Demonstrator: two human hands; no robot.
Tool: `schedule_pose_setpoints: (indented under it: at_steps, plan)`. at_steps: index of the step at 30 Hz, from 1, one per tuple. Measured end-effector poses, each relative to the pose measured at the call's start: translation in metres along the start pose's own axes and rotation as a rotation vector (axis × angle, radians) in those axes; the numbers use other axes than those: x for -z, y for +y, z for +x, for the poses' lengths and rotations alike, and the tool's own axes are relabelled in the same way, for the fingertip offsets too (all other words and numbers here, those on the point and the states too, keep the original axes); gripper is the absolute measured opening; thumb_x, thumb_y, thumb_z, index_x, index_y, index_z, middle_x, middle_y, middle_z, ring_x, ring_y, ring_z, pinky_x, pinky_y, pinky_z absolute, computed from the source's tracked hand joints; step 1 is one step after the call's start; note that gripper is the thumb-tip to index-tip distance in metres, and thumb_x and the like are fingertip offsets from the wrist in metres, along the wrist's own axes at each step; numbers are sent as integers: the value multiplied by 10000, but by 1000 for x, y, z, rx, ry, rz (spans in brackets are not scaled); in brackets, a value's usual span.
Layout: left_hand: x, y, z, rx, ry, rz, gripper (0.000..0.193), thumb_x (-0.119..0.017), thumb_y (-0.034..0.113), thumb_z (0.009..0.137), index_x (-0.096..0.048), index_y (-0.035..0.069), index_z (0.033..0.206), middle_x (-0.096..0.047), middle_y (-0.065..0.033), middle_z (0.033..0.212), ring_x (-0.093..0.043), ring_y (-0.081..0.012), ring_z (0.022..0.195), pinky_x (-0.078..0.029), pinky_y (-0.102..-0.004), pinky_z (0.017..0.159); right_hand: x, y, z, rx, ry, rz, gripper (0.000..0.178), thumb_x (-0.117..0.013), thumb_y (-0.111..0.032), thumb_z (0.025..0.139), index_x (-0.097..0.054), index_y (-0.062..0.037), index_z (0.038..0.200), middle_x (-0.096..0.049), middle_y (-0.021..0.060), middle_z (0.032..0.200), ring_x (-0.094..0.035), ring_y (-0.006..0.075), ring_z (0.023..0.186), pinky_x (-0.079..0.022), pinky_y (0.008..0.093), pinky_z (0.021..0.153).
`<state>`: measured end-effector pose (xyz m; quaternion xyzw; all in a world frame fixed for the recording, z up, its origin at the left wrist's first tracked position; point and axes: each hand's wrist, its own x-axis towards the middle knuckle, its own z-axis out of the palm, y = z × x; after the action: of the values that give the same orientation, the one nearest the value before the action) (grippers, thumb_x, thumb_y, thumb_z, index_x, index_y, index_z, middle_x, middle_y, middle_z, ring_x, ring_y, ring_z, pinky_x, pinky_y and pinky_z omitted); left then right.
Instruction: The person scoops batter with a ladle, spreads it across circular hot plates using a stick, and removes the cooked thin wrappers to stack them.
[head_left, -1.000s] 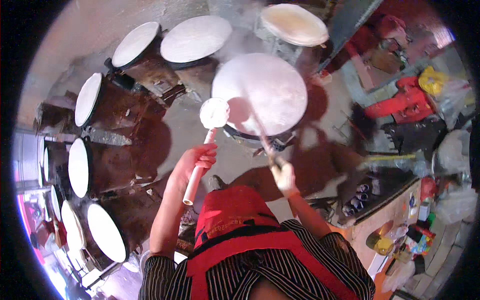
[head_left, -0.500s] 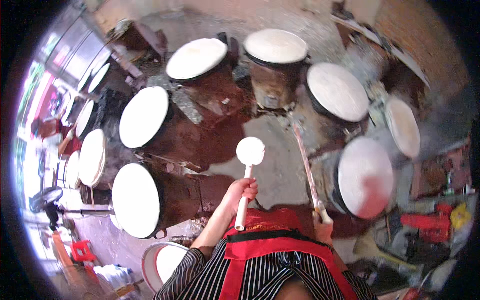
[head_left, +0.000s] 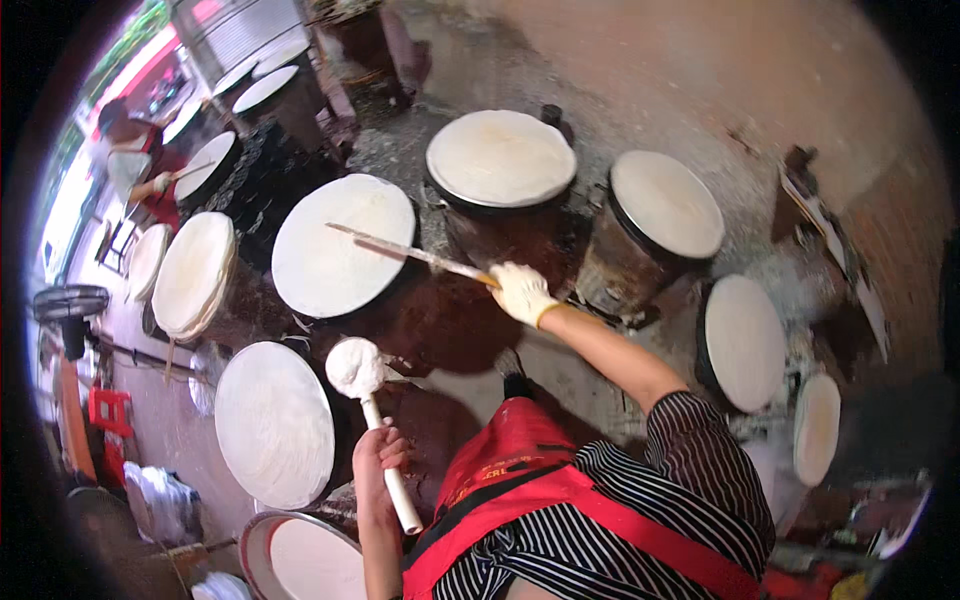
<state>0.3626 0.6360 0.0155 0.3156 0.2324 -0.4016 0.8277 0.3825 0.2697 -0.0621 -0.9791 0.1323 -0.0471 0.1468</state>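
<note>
My bare left hand (head_left: 380,452) is wrapped round the pale tubular handle of a ladle (head_left: 355,368), whose round bowl is full of thick white batter. The bowl is between two griddles, close to the rim of the near-left griddle (head_left: 275,425). In a white glove, my right hand (head_left: 522,294) grips a long, thin wooden stick (head_left: 425,257) stretched out to the left. The stick's far end lies over the large round griddle (head_left: 345,215), which is coated white; contact with the surface cannot be made out. At the lower left stands a wide tub (head_left: 258,545) of white batter.
More white-topped griddles on drum stoves curve round me, including a far one (head_left: 502,155), a right one (head_left: 668,203) and a far-right one (head_left: 745,342). At the upper left a person (head_left: 140,165) works at another griddle. A black fan (head_left: 70,305) and red stool (head_left: 110,410) stand left.
My view has turned to the left. My right hand has swung up and across, bringing the stick over a griddle. The ladle in my left hand has shifted left and lower.
</note>
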Motion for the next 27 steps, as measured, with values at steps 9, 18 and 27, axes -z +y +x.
schedule_pose_setpoints:
  at_steps: [9, 18, 27]
  plan:
    - [-73, 35, 53, -212, 56, -670, 144, -381, 39, 915, -399, -48, 1028, -352, -30, 685, -337, -59, 473, -333, -165, 340, 39, 36, 213, 14, -221, -191, 862, -668, -441, 747, -232, -51, 1380, -584, 185, 1097, -635, 321, 898, -525, 401, 723]
    - [-148, 55, 103, -248, -27, -856, 174, -345, 36, 919, -383, -76, 1046, -350, -44, 707, -358, -82, 495, -351, -188, 361, -5, 64, 274, 125, -154, -113, 478, -600, -342, 789, -461, -51, 1142, -622, 163, 970, -642, 329, 826, -517, 464, 657]
    - [-158, 75, 119, -268, -75, -913, 205, -345, 54, 927, -401, -86, 1066, -359, -48, 705, -361, -89, 501, -340, -203, 371, 104, 85, 314, 113, -34, 719, 217, -571, -208, 812, -650, -38, 921, -650, 116, 757, -606, 215, 687, -473, 345, 651]
